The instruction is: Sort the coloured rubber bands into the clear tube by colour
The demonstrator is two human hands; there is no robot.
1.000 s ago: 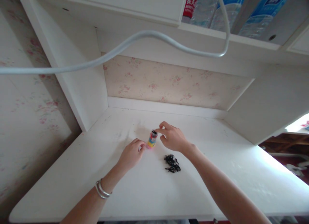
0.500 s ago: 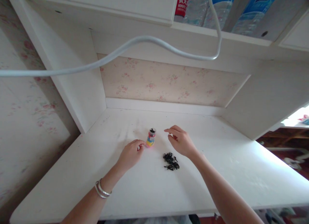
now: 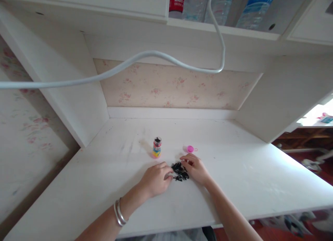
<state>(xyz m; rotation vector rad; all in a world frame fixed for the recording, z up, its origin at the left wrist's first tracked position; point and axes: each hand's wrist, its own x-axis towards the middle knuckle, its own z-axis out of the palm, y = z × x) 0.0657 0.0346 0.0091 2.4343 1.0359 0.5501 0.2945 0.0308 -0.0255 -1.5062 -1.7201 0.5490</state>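
Observation:
A pile of small black bands (image 3: 180, 171) lies on the white desk between my two hands. From the left, my left hand (image 3: 157, 178) reaches to the pile's edge, its thumb and fingers apart. On the pile's right side, my right hand (image 3: 195, 167) touches the bands with bent fingers; whether it grips any is too small to tell. A small clear jar (image 3: 156, 147) with colourful contents and black bands at its open mouth stands upright behind my left hand. Behind my right hand lies a pink lid (image 3: 190, 149) with a loop.
White desk top (image 3: 104, 192) runs to side panels and a low back ledge. A white cable (image 3: 130, 61) crosses the upper view. Plastic bottles (image 3: 220, 7) stand on the shelf above. Another surface with items shows at the far right.
My left hand has left the jar and moved right to the black pile. My right hand has come down to the pile, uncovering the pink lid. The view has shifted.

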